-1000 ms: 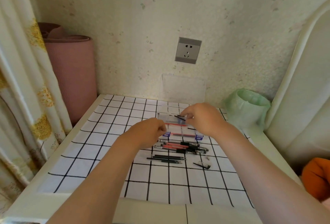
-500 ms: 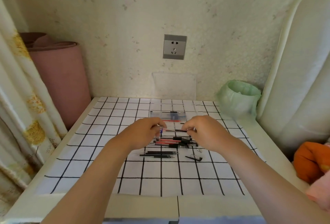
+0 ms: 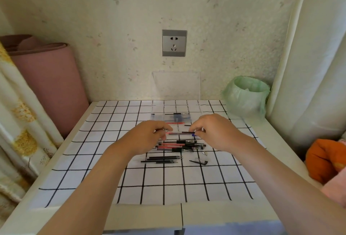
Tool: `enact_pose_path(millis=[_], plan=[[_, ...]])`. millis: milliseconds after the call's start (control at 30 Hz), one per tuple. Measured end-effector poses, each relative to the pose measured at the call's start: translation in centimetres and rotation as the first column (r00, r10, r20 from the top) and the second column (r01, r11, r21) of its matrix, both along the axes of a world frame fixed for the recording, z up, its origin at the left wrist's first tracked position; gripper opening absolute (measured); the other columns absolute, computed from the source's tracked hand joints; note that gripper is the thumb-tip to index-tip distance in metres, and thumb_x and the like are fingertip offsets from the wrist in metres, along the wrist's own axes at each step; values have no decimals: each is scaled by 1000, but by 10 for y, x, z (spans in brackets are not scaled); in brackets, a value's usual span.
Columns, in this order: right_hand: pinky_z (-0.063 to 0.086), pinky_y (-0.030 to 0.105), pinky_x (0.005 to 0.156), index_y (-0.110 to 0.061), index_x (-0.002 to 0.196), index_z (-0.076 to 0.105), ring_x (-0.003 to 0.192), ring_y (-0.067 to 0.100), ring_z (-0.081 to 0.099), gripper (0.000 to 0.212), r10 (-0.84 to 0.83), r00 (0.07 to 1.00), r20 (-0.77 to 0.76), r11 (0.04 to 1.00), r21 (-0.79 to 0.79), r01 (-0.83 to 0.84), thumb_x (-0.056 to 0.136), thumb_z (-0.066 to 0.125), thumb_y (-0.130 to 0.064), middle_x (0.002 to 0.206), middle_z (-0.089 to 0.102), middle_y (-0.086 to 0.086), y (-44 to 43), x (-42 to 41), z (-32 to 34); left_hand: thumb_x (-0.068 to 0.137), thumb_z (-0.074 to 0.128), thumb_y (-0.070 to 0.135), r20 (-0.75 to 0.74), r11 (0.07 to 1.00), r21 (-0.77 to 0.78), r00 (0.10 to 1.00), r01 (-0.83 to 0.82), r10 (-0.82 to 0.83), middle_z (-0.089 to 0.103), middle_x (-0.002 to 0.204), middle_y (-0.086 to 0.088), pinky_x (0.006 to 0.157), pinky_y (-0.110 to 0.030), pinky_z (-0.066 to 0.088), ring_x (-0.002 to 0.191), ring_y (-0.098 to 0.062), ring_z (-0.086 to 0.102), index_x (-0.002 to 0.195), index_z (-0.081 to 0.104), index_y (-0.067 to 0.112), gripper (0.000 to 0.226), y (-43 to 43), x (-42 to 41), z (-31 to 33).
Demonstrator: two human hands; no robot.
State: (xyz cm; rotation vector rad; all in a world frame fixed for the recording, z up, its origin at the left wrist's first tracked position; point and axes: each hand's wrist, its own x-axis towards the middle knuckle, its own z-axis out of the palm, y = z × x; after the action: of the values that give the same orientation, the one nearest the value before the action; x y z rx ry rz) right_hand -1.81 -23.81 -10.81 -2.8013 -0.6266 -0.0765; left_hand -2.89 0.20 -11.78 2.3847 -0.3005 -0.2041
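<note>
My left hand (image 3: 148, 137) and my right hand (image 3: 215, 131) hold one clear pen (image 3: 179, 133) between them, a little above the checked cloth (image 3: 168, 184). The left fingers pinch its left end; the right fingers pinch its right end by a blue tip. Just below lies a pile of red and black pens (image 3: 179, 145). Nearer to me lie several black refills (image 3: 162, 159) and a loose pen cap (image 3: 199, 161). Behind my hands stands a clear plastic box (image 3: 171, 115) with pens in it.
A green-bagged bin (image 3: 245, 96) stands at the back right corner. A pink roll (image 3: 48, 77) leans at the left beside a curtain (image 3: 18, 122). A wall socket (image 3: 174, 43) sits above the table. An orange cloth (image 3: 324, 159) lies at the right edge.
My right hand has drawn back from the clear box toward me. Both hands now hold one pen between them over the pile.
</note>
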Motion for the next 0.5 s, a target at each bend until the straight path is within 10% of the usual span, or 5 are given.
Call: enact_pose_path(millis=[300, 500], plan=[[47, 27, 78, -33, 110, 72, 93, 11, 61, 25, -9, 1000, 30, 998, 56, 7, 96, 55, -20, 109, 69, -11, 4, -1, 2, 102, 47, 24, -1, 999, -35, 1000, -23, 23, 70, 91, 12, 75, -33, 59, 81, -21, 66, 113, 67, 38, 27, 6, 3, 0], [42, 23, 76, -34, 112, 72, 97, 11, 63, 25, 0, 999, 34, 999, 51, -2, 96, 56, -21, 115, 69, -12, 5, -2, 1, 103, 43, 16, -8, 994, -107, 1000, -1, 0, 69, 96, 5, 58, -4, 42, 65, 5, 60, 115, 64, 31, 28, 3, -1, 5]])
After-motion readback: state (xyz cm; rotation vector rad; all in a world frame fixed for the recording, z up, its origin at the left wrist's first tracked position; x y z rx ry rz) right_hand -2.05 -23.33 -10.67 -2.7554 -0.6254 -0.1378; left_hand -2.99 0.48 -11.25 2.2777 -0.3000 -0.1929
